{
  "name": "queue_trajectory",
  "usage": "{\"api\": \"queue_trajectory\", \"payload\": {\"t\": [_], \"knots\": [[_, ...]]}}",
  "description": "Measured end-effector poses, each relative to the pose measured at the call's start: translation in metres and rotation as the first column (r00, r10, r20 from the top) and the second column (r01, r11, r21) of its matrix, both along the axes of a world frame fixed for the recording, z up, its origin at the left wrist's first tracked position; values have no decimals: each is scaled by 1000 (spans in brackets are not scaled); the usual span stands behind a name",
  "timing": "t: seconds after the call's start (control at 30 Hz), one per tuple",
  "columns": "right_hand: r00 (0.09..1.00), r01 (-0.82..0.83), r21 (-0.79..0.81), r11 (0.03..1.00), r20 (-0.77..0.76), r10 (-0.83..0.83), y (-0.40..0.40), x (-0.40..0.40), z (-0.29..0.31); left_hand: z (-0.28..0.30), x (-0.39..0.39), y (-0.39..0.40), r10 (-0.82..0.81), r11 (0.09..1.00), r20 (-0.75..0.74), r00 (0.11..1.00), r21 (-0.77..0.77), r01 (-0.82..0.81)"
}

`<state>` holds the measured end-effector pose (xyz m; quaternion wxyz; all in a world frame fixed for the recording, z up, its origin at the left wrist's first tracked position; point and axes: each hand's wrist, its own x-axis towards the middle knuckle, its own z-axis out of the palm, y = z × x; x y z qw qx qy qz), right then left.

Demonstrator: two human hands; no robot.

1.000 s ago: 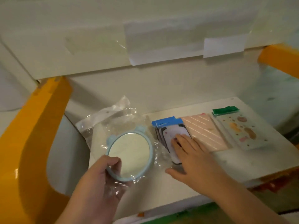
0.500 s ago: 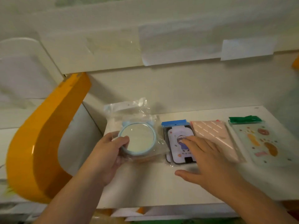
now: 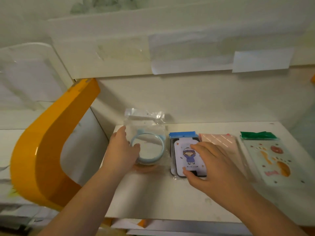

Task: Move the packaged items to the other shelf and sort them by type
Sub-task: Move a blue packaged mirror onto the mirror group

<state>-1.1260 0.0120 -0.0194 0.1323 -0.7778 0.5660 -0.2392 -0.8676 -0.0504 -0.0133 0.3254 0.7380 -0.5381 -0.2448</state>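
A round blue-rimmed mirror in a clear bag [image 3: 150,149] lies at the left end of the white shelf [image 3: 153,198]. My left hand [image 3: 121,150] grips its left rim. To its right lies a black packet with a blue header and a cartoon card [image 3: 185,155]; my right hand [image 3: 214,166] rests flat on it, fingers spread, thumb at its lower edge. A pink striped packet [image 3: 219,142] lies beside it, partly under my right hand. Furthest right is a clear packet with a green header and orange footprints [image 3: 271,159].
An orange curved shelf support [image 3: 44,150] rises at the left of the shelf. A white shelf board with taped paper labels [image 3: 187,58] hangs overhead. The white back wall stands close behind the packets.
My left hand has carried the bagged mirror from the shelf's front edge back and down onto the shelf beside the blue-header packet. My right hand has stayed on that packet.
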Motion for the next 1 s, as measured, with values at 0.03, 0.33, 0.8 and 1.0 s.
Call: {"api": "queue_trajectory", "payload": {"t": [0.03, 0.33, 0.8, 1.0], "knots": [[1000, -6, 0, 1000, -9, 6, -1, -1, 0, 0, 0, 3, -5, 1000, 46, 999, -15, 6], [998, -33, 15, 999, -49, 33, -5, -2, 5, -3, -8, 21, -18, 999, 174, 985, -45, 27], [999, -25, -39, 999, 29, 26, -6, 8, 26, 33, -8, 58, -82, 978, 484, 871, -127, 163], [993, -80, -143, 987, 78, 92, -9, 56, 56, 104, 18, 110, 132, 917, 516, 846, -388, 93]]}}
